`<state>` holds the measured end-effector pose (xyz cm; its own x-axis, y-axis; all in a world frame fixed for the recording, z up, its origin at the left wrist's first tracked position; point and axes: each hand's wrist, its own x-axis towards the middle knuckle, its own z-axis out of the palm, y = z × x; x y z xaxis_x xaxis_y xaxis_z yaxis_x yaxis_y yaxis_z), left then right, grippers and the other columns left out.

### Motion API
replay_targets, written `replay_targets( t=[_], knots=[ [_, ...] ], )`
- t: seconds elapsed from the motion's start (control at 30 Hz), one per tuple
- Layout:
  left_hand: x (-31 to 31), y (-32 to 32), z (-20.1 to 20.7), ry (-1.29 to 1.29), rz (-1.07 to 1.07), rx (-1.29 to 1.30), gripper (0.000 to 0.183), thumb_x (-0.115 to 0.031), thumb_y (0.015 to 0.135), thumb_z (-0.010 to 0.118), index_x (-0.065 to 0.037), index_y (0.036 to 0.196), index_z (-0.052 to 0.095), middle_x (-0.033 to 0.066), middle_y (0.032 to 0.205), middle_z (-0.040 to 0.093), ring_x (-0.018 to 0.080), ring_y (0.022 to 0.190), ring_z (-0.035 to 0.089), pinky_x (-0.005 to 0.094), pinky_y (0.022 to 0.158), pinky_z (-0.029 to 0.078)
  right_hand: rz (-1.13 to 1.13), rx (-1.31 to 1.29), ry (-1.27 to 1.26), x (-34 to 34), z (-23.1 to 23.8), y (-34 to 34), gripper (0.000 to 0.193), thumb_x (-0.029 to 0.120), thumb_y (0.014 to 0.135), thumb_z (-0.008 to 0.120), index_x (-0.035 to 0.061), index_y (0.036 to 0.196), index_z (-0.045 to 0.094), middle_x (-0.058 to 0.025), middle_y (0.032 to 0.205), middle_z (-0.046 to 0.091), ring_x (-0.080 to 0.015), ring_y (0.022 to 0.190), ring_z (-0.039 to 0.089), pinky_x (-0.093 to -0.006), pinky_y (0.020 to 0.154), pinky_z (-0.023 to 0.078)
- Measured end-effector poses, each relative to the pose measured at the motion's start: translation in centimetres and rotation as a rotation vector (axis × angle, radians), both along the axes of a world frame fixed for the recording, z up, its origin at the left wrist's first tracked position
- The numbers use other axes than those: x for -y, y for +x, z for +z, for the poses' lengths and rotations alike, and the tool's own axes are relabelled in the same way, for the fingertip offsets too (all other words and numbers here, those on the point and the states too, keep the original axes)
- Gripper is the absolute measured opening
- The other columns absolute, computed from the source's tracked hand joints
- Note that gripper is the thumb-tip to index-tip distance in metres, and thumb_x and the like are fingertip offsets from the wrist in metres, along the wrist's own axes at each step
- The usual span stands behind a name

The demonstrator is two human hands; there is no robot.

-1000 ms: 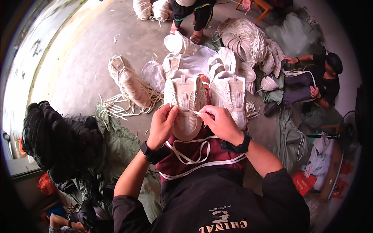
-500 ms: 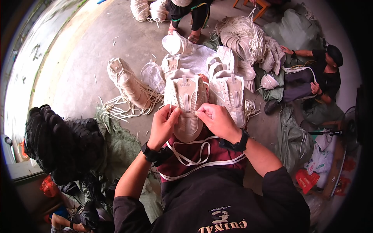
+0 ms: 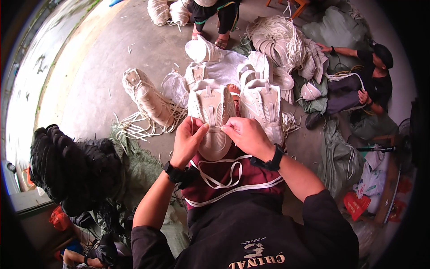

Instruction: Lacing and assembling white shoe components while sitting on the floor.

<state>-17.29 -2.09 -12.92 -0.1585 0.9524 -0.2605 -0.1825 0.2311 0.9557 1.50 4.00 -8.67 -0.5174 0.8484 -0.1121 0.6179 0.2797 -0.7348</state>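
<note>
A pale beige-white sneaker upper lies toe toward me over my lap, with its tongue facing up. My left hand is closed in a pinch at its left side, on a white shoelace. My right hand pinches at the right side, thumb and forefinger together on the lace. The thin lace appears to run across the lower tongue between both hands; my fingers hide its ends. A matching sneaker upper lies just right, partly behind my right hand. Loose white lace loops over the maroon cloth on my lap.
A stack of pale shoe uppers with trailing laces stands left. A larger heap of uppers lies far right, beside a seated person holding laces. Black uppers pile at near left. Another person's legs are ahead.
The view has shifted slightly. Both hands keep their pinch near the lower tongue, with only a small movement of the fingers.
</note>
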Motion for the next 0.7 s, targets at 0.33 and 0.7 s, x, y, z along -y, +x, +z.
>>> replay_targets(
  t=[0.33,0.7],
  knots=[
    [-0.6,-0.4,0.2,-0.023,-0.003,-0.121,0.02,-0.011,0.084,0.071,-0.005,0.084,0.052,-0.0031,0.072,0.057,0.002,0.06,0.051,0.0189,0.053,0.041,0.0,0.05,0.104,-0.4,-0.2,-0.9,0.025,0.026,0.088,0.065,0.0034,0.078,0.064,-0.0183,0.063,0.061,-0.038,0.062,0.062,-0.0457,0.055,0.047],
    [-1.0,0.0,0.4,-0.02,-0.003,-0.215,0.021,-0.01,0.079,0.073,-0.004,0.079,0.053,-0.0036,0.068,0.055,0.0022,0.06,0.05,0.0194,0.052,0.04,0.001,0.072,0.129,-0.4,-0.1,-1.4,0.019,0.018,0.084,0.061,0.002,0.073,0.063,-0.0201,0.066,0.062,-0.0397,0.064,0.063,-0.0461,0.058,0.049]
  ],
)
